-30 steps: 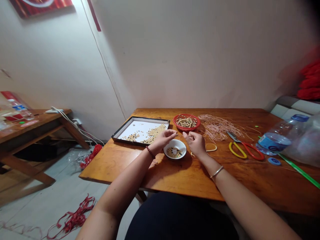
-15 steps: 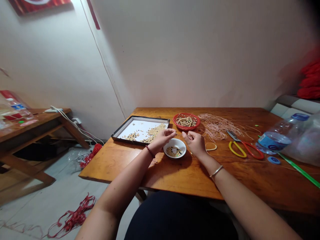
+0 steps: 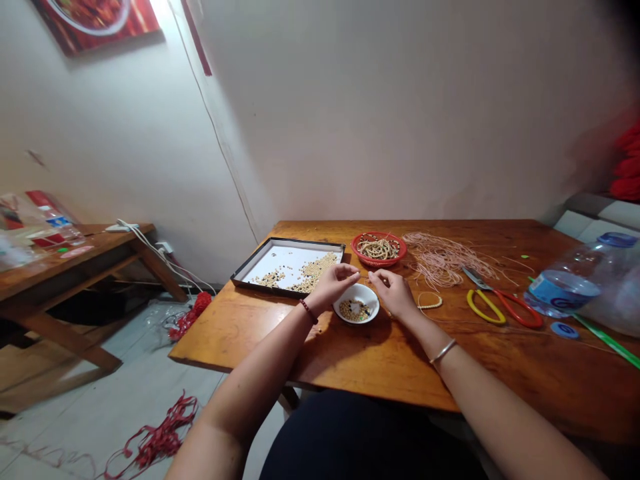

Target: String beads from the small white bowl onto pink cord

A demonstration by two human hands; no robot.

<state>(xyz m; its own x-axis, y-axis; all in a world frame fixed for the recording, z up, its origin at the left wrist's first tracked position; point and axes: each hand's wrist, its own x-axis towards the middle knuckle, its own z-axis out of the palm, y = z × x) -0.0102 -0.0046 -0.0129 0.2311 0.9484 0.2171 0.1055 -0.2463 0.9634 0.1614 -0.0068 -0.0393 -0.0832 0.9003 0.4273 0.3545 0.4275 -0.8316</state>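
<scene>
Over the far rim of a white bowl (image 3: 376, 313) of small pale and dark beads, my left hand (image 3: 339, 285) pinches thumb and fingers together. My right hand (image 3: 395, 291) faces it just to the right, also in a pinch, its fingertips a short gap from the left ones. What either pinch holds is too small to make out. Beside my right wrist lies a short strand of pale beads (image 3: 431, 303) on a thin cord. Left of the bowl is a black-edged tray (image 3: 260, 255) with loose beads, partly behind my left hand.
A red basket (image 3: 404, 253) of bead strings stands behind the bowl. Right of it lie tangled pink cords (image 3: 440, 257), then scissors (image 3: 487, 297) with yellow and red handles. A large water bottle (image 3: 565, 287), a blue cap (image 3: 565, 330) and a green strip (image 3: 607, 340) are farther right.
The whole view has shifted slightly, so things sit lower and more to the right. My fingertips have come closer together above the bowl, and my right fingers are less curled.
</scene>
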